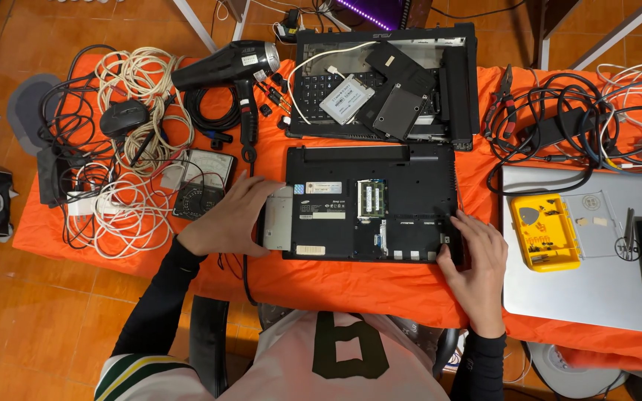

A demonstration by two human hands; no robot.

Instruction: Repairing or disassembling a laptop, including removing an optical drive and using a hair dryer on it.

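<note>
your left hand (226,215) grips the grey optical drive (278,217) that sticks out of the left edge of the upturned black laptop (403,200), fingers curled over the drive's top and closed on it. your right hand (478,261) presses on the laptop's near right corner, fingers bent over the edge and clamped on the casing, thumb on top. the laptop lies bottom side up in the middle of the orange cloth (351,286), with its memory bay uncovered and two green memory modules (371,198) showing near the centre.

just beyond it, on the far side, sits a second opened laptop (455,82) with its keyboard exposed; a silver solid-state drive (346,99) and two black cover panels (397,89) rest on it. to the left of that lies a black hair dryer (224,65), and nearer you an analog multimeter (203,182) just beside your left hand. further left are a black mouse (122,116) and a heap of white cables (139,96).

to the right of the laptop, a closed silver laptop (596,289) carries a yellow screwdriver bit case (544,232) with its clear lid open. pliers (504,100) and a tangle of black cables (581,126) lie on the far right.
</note>
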